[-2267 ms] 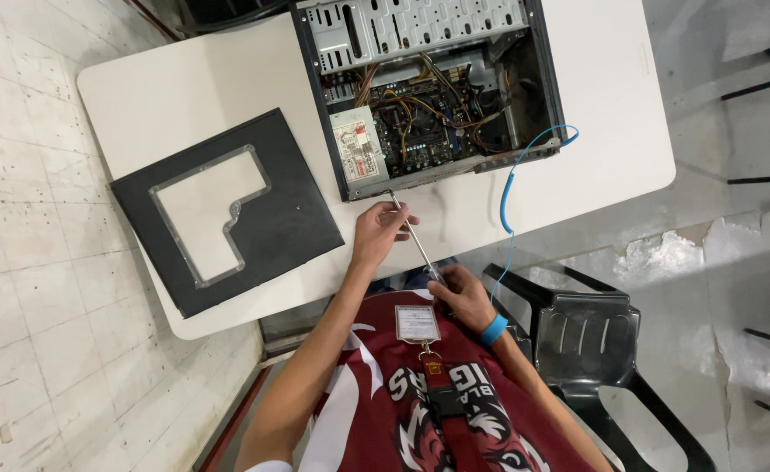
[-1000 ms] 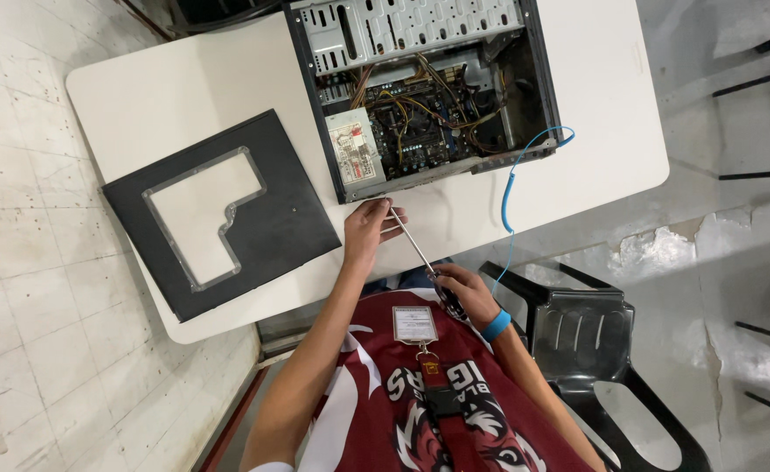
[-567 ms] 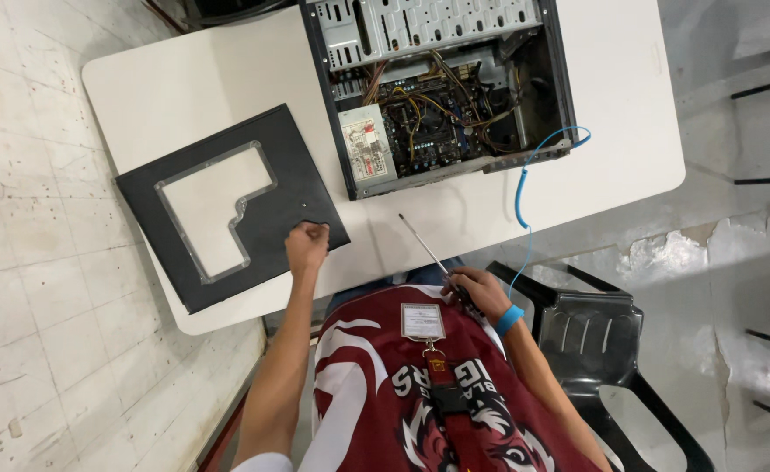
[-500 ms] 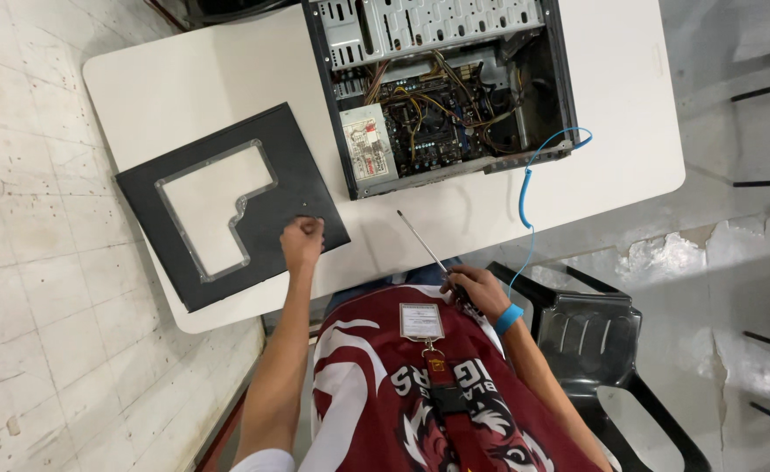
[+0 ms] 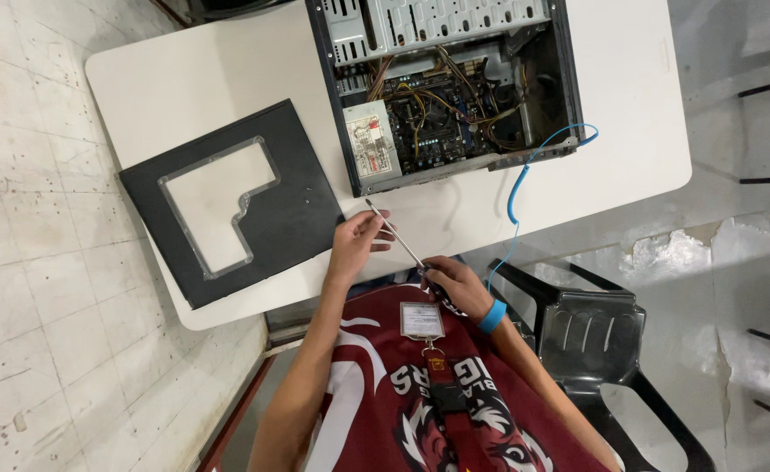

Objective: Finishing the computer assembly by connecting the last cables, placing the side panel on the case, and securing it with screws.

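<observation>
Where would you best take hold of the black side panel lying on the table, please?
Take the side panel by its near right edge, coming from the person's side. It lies flat on the table, so only an edge can be pinched, and that edge lies closest to the left hand. The window cut-out offers an inner rim too.

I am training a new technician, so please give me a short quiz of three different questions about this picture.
1. True or false: the open computer case has its side panel fitted on.
2. Which hand holds the screwdriver by its handle? A) left hand B) right hand
3. Fill in: the blue cable runs from the case over the edge of the white ____.

Key: 1 false, the panel lies flat on the table beside the case; 2 B, the left hand only touches the shaft; 3 table.
</observation>
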